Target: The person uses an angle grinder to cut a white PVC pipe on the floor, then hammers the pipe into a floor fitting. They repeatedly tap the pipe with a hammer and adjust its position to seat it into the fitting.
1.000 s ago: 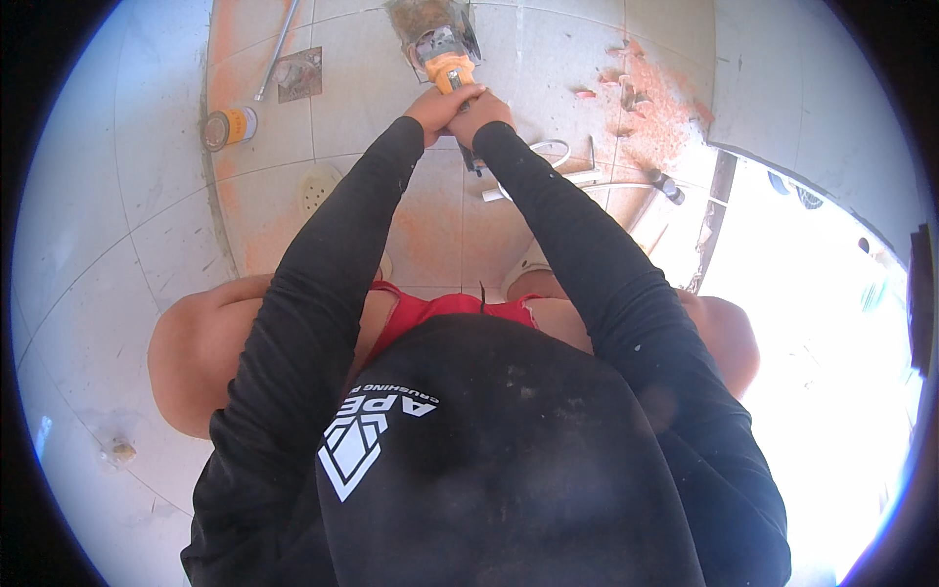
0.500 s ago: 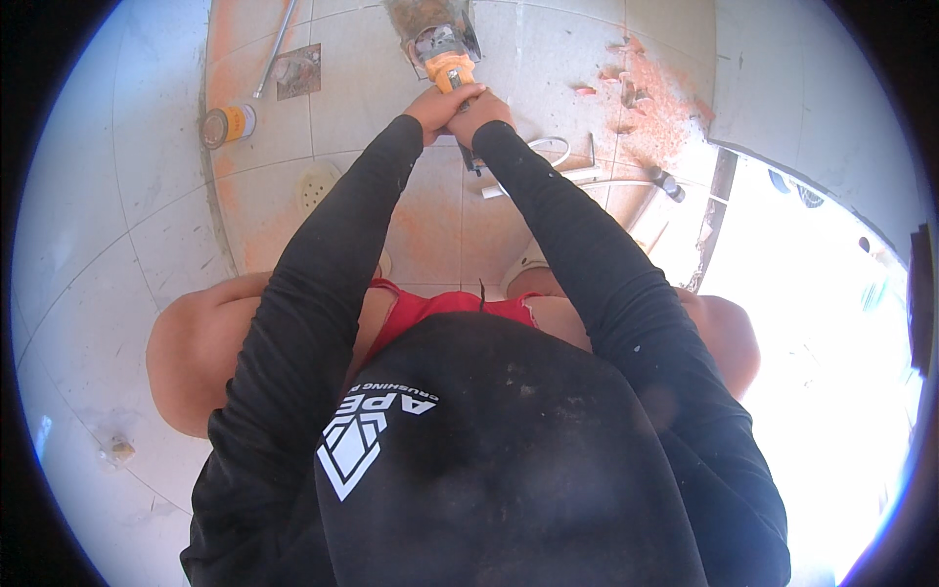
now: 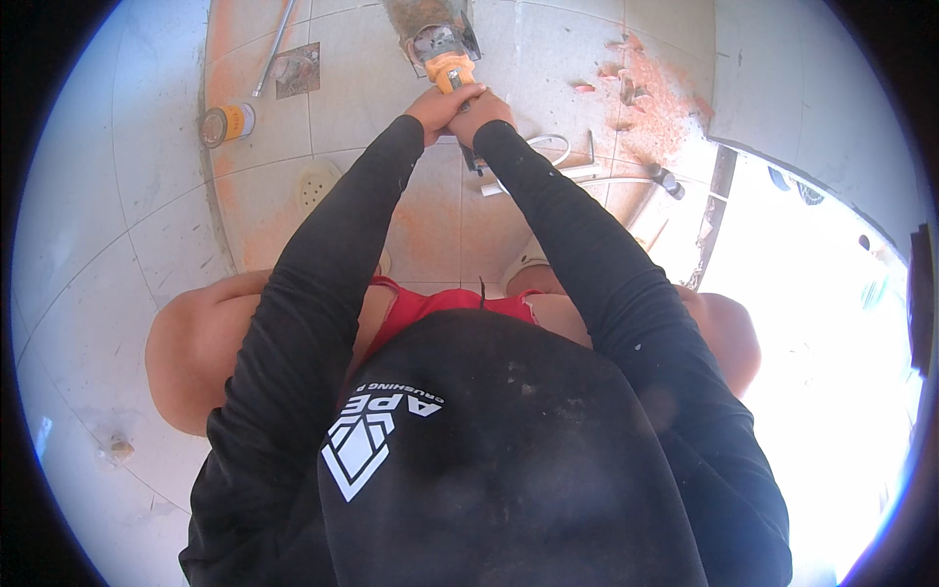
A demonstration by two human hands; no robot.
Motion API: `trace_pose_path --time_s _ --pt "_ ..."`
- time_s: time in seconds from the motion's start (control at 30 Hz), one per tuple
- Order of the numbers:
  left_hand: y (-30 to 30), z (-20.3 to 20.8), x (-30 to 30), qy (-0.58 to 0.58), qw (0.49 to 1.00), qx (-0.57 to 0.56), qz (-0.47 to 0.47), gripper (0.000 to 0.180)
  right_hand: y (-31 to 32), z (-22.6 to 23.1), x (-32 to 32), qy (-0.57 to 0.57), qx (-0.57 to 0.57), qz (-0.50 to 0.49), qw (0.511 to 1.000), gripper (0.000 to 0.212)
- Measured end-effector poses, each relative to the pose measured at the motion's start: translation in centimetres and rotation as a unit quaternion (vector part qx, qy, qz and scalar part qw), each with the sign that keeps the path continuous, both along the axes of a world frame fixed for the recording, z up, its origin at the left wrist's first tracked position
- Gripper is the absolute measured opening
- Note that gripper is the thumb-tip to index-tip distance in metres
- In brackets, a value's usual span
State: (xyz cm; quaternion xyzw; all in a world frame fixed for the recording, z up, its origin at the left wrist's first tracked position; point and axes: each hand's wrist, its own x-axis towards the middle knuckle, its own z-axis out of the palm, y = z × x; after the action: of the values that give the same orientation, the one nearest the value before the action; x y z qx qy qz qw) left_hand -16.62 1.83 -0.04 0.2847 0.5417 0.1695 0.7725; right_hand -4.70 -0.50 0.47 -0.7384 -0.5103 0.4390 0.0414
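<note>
At the top middle, both my hands grip an orange angle grinder [image 3: 451, 72] stretched out in front of me. My left hand [image 3: 433, 112] closes around its body from the left, and my right hand [image 3: 478, 115] wraps it from the right, the two hands touching. The grinder's guarded head points away from me, over a dark grey, rough patch [image 3: 419, 14] in the tiled floor. Whether the disc touches the floor cannot be made out. The rear end of the tool shows below my right hand.
A yellow-banded can [image 3: 228, 125] lies at the left, near a thin metal rod [image 3: 275, 49] and a square cut-out [image 3: 297, 70]. A round drain cover [image 3: 317, 186] is by my left forearm. Reddish rubble [image 3: 641, 98] and a white cable [image 3: 562, 147] are at the right.
The grinder's head has shifted very slightly, while both hands keep their hold. Otherwise the scene looks the same.
</note>
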Motion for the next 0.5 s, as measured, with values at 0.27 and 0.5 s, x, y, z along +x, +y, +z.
trace_pose_path --time_s 0.27,0.5 --pt "0.0 -0.3 0.0 -0.006 1.0 -0.005 0.001 0.052 0.0 0.5 0.1 0.009 -0.005 -0.006 1.0 0.064" --pt "-0.1 -0.5 0.0 -0.009 1.0 -0.004 0.003 0.051 0.0 2.1 0.2 0.003 -0.02 0.015 1.0 0.057"
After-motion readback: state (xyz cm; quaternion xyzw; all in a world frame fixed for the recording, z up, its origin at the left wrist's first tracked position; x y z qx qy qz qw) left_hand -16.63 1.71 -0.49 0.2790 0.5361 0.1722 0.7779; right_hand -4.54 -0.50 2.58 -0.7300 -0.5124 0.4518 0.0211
